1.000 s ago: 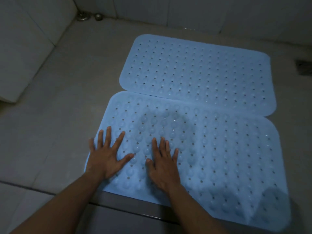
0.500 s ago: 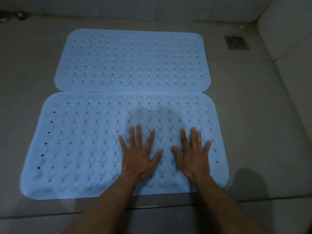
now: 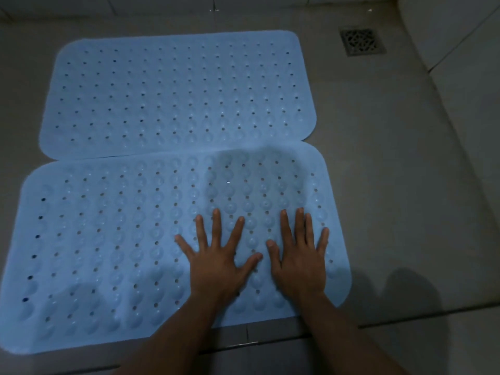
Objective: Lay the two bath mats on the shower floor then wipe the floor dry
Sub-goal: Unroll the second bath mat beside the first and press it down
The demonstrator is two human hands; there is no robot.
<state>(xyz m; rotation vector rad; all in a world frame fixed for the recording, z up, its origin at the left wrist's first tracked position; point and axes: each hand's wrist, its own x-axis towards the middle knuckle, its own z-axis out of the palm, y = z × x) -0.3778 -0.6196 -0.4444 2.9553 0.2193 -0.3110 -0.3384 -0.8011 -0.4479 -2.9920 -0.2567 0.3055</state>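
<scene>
Two light blue rubber bath mats with rows of holes and bumps lie flat side by side on the grey shower floor (image 3: 392,171). The far mat (image 3: 173,96) touches the near mat (image 3: 108,239) along their long edges. My left hand (image 3: 216,261) and my right hand (image 3: 300,258) rest palm down, fingers spread, on the right part of the near mat. Neither hand holds anything.
A square metal floor drain (image 3: 362,41) sits at the far right of the floor. Tiled walls rise at the back and on the right (image 3: 460,36). A dark threshold edge (image 3: 270,339) runs along the near side under my forearms.
My hands slid from the near mat's left end to its right part, still flat on it. The view shifted right and the drain came into sight.
</scene>
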